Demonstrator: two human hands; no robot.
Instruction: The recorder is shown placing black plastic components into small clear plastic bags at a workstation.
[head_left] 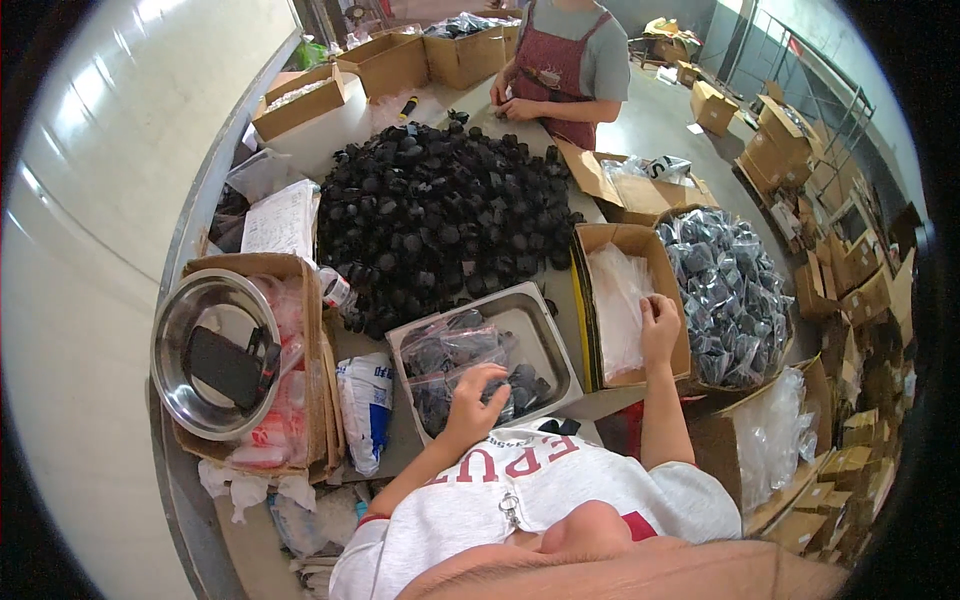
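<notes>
Head view: left hand [473,398] at 6 o'clock, fingers curled down onto bagged black parts [455,352] in steel tray [545,318]; whether closed on one bag, cannot tell. Right hand [659,328] at 3 o'clock, fingers together, pressed on stack of clear bags [615,305] in cardboard box [628,240].

Advice, as judgement: peel top bag only with fingertips, keep stack flat, bring it toward tray. Loose black parts heap [440,215] at 12 o'clock, within reach on worktop [400,440].
</notes>
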